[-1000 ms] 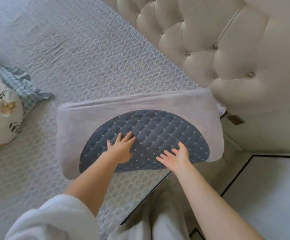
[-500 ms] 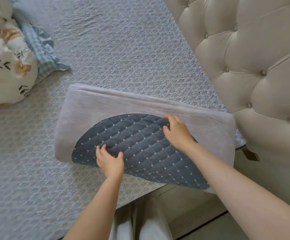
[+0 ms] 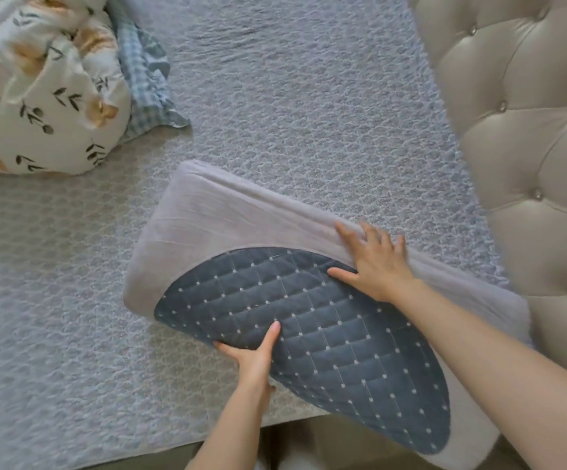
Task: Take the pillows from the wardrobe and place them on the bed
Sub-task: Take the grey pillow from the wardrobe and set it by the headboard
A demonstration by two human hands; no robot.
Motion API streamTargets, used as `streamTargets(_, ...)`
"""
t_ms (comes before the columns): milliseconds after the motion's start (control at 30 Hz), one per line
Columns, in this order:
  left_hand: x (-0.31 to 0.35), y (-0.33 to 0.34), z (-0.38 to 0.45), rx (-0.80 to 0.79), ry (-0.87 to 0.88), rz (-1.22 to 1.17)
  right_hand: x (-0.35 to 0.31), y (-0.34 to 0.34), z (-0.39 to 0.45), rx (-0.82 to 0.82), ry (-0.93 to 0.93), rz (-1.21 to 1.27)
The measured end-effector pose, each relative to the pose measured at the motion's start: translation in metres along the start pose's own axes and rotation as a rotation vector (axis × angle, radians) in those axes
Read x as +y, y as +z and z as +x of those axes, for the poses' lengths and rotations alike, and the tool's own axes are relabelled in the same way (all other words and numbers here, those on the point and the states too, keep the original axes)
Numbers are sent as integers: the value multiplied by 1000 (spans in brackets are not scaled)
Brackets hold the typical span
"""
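— Since the earlier frame, both hands are in new places on the grey pillow; the right hand is now up on the grey band beside the far long edge, and the left hand is down at the near edge, on the rim of the dark quilted panel.

— How do they hold it?

— Right hand is flat and open, fingers spread, pressing down; it closes on nothing. Left hand pinches the near edge, thumb on top of the panel, fingers curled under it.

— Why this way, you think?

— I judge that the left grip steers the near edge, and the right palm pushes the pillow toward the tufted headboard; a soft, thick pillow slides better on the quilted bed cover when one hand presses.

— Where is the pillow now?

— On the bed, tilted; the end beyond the right hand is near the headboard, and the corner nearest the person hangs over the bed's edge. Well away from the left grip lies a floral pillow, already on the bed.
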State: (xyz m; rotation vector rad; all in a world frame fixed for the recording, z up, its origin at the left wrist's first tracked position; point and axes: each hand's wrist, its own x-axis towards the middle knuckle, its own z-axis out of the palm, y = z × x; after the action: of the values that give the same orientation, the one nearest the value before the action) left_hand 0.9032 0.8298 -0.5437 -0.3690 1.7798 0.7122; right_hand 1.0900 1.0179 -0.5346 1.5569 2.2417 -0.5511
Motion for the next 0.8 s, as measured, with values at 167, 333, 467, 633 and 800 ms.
streamTargets(167, 11, 19, -14, 29, 95, -139, 10, -5, -3, 124, 29, 24)
streamTargets(333, 83, 81, -15, -105, 327, 4, 68, -27, -4, 300, 304, 254)
streamTargets(467, 124, 147, -16, -329, 490, 275, 133, -44, -6, 372, 515, 357)
streamTargets(633, 71, 188, -24, -473, 372, 616, 190, -42, -9, 86, 546, 517)
streamTargets(800, 41, 180, -20, -281, 163, 555, 191, -36, -4, 158, 607, 581)
